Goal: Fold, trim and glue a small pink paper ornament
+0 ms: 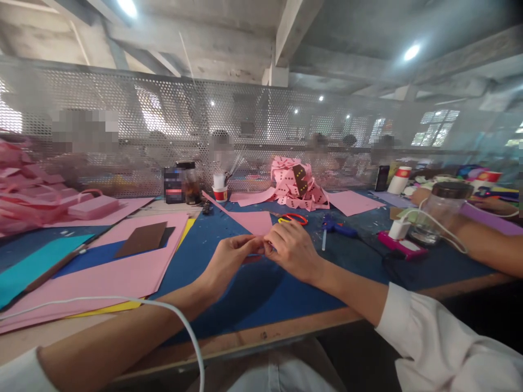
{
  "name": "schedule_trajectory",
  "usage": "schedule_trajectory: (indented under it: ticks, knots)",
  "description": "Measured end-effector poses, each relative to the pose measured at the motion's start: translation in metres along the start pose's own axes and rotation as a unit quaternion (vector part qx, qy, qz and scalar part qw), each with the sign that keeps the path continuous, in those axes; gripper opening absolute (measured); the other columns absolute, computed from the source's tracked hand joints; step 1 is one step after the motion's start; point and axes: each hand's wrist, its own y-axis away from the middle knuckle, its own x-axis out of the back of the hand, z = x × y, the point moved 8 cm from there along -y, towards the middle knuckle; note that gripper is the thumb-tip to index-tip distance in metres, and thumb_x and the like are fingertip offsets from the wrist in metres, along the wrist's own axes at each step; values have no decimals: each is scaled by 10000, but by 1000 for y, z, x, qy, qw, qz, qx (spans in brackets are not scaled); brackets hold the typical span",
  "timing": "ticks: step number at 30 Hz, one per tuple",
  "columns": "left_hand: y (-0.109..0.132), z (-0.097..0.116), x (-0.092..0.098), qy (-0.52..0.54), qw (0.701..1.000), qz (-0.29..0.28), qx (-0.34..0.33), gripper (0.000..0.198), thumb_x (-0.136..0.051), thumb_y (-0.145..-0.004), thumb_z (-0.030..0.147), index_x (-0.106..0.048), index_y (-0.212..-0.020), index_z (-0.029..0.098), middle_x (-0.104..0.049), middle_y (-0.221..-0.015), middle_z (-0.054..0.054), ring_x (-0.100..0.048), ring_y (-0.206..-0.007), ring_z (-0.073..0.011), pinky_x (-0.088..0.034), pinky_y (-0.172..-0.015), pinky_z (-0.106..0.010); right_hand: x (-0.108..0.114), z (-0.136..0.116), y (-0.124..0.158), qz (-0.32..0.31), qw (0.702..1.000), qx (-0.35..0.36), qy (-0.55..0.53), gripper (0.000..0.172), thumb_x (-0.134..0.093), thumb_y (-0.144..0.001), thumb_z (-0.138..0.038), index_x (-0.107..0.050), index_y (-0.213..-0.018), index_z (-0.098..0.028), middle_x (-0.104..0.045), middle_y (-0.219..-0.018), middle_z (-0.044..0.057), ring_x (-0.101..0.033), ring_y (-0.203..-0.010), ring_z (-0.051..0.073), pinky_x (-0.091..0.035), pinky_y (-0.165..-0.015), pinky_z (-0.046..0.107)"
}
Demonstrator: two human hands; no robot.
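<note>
My left hand (231, 261) and my right hand (294, 249) meet above the blue table top (245, 305), fingertips pinched together. Whatever they hold is small and mostly covered by the fingers; a bit of pink shows below them, too little to name. Just behind the hands lies a sheet of pink paper (254, 222). Red and yellow scissor handles (298, 219) stick out behind my right hand. To the right is a blue glue gun (341, 227) with a white glue stick.
Pink cut pieces with dark dots (292, 182) are heaped at the back. Pink sheets (134, 272) and a brown piece (143, 239) lie left. A glass jar (441, 212), a magenta power strip (402, 245) and another person's arm (486, 239) are right. A white cable (175, 310) crosses my left forearm.
</note>
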Motion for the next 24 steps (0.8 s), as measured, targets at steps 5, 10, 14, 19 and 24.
schedule_trajectory:
  ticks: [5, 10, 14, 19, 24]
  knots:
    - [-6, -2, 7, 14, 1000, 24, -3, 298, -732, -739, 412, -709, -817, 125, -709, -831, -53, -649, -807, -178, -528, -823, -317, 1, -2, -1, -4, 998, -15, -54, 213, -434, -983, -242, -601, -867, -178, -621, -845, 67, -537, -875, 212, -348, -857, 383]
    - [-11, 4, 17, 31, 999, 15, -31, 205, -668, -791, 348, -674, -796, 144, -676, -812, -29, -630, -769, -146, -520, -830, -311, 9, 32, 1, 87, 969, -152, -176, 225, -552, -926, -288, -556, -1128, -190, -611, -1086, 103, -541, -1065, 235, -385, -977, 399]
    - [-12, 8, 19, 52, 998, -15, -36, 215, -646, -814, 359, -618, -766, 152, -628, -763, -13, -603, -703, -127, -522, -749, -293, -15, 62, 5, 56, 883, -271, -380, 340, -573, -902, -392, -520, -1166, -184, -619, -1056, 81, -604, -931, 187, -477, -853, 327]
    - [-13, -1, 19, 15, 999, -39, 0, 253, -646, -819, 402, -604, -811, 153, -627, -759, -9, -591, -674, -122, -500, -688, -264, -43, 61, 7, -46, 797, -299, -523, 317, -561, -883, -457, -549, -767, -162, -547, -693, -17, -497, -637, 120, -381, -605, 243]
    - [-12, -8, 19, -2, 999, -49, 24, 216, -678, -801, 352, -618, -795, 145, -609, -743, -2, -567, -678, -116, -490, -694, -247, -51, 61, 10, -72, 773, -307, -551, 337, -627, -827, -458, -517, -702, -165, -436, -636, -47, -385, -602, 98, -287, -574, 242]
